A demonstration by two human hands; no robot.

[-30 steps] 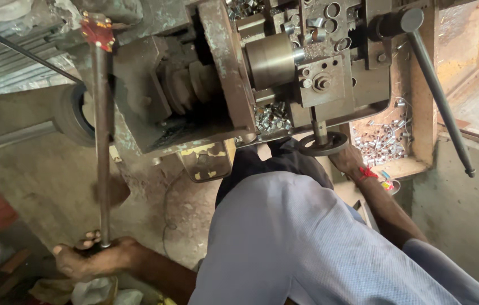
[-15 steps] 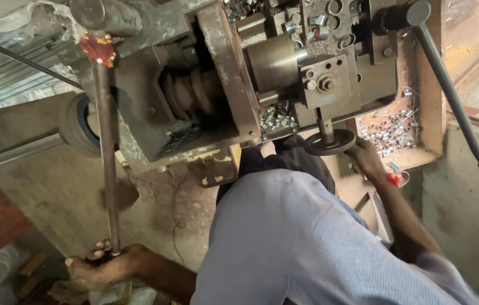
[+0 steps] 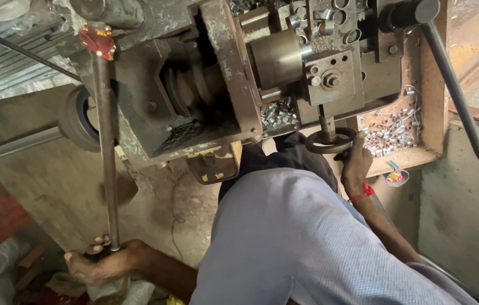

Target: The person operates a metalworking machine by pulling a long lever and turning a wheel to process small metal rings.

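Gripping low end of long steel rod, left hand at bottom left, fingers curled tight round it, thumb toward floor. Rod near upright, running up to red fitting at top, beside machine body. Black wheel just behind rod, pale cloth and scraps on floor near hand. Centre: rusty, flaking lathe-type machine w/ pulley steps in open housing, smooth steel cylinder to its rt, bolted block below tool slots. Small cut metal pieces heaped under cylinder. Lower centre filled by grey-blue shirt. Rt of that: right hand closed on rim of small dark handwheel, fingers wrapped over edge, red thread on wrist. More cut pieces in wooden tray just beside hand. Far rt: long dark lever slanting down, apart from both hands.
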